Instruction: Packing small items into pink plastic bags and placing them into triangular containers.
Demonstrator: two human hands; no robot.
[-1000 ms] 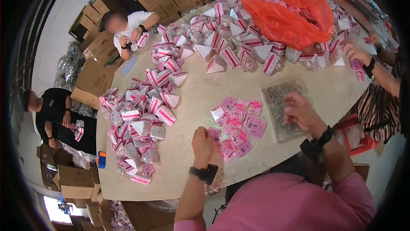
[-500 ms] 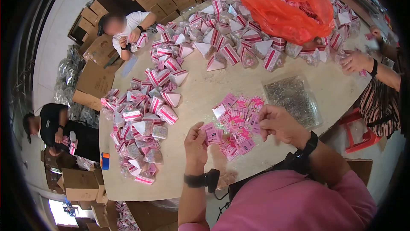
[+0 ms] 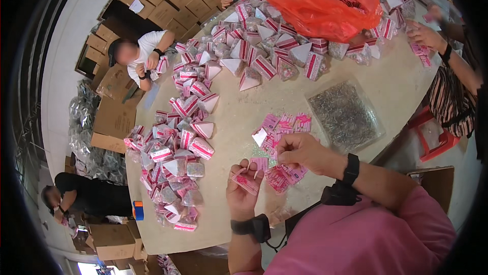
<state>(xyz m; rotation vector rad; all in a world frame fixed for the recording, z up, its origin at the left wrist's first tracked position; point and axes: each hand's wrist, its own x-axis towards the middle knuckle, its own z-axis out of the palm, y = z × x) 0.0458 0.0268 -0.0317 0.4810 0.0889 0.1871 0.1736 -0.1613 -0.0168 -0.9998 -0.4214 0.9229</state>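
My left hand [image 3: 240, 196] is closed around pink printed cards [image 3: 246, 182], with another pink card [image 3: 260, 164] standing between its fingertips. Just to the right, my right hand [image 3: 311, 154] has thumb and fingers pinched together above the card pile; what they hold, if anything, is hidden. Under and beyond that hand lies a loose pile of pink cards [image 3: 286, 123] on the pale table [image 3: 239, 135]. Pale greenish glittery bits [image 3: 260, 149] show beside the pile.
A clear shallow tray holds small dark metal pieces [image 3: 343, 115]. Many filled bags with pink-striped headers [image 3: 173, 166] lie left and far. A red plastic bag [image 3: 325, 8] sits at the back. Other people work around the table; a red stool [image 3: 432, 138] stands right.
My left hand has drawn in towards the right and tilted its cards. My right hand has moved left and down, close to the left. The whole view has shifted slightly.
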